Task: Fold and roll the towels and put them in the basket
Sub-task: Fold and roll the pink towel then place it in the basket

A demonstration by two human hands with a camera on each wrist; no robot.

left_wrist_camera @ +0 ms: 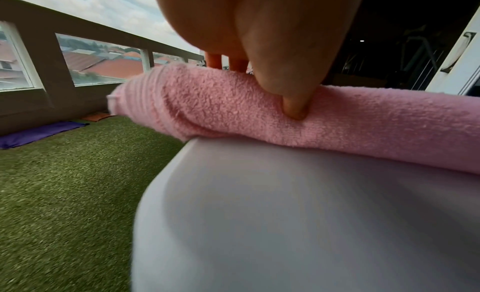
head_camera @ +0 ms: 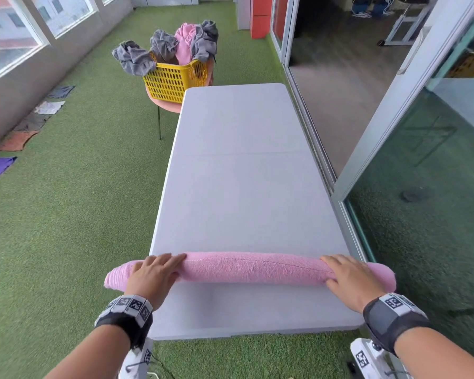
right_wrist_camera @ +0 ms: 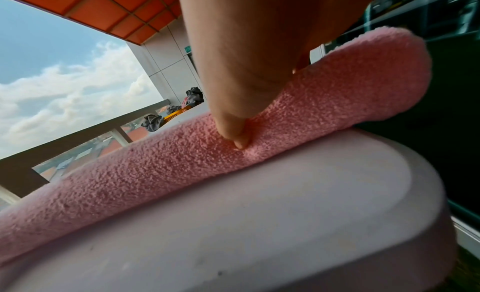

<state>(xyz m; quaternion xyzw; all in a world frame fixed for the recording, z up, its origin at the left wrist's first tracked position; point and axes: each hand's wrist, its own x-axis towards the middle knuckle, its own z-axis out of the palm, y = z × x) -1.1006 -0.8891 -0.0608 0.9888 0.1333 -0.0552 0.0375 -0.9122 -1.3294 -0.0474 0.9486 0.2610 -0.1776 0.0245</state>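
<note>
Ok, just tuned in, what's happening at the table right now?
A person has a pink towel rolled into a long tube across the near end of the white table. The left hand and right hand each rest on it near an end, thumbs pressed into its near side. The yellow basket beyond the far end holds loose grey and pink towels.

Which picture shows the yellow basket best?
The head view: the yellow basket sits beyond the table's far end, heaped with towels. The right wrist view shows it tiny and far off; the left wrist view misses it.
</note>
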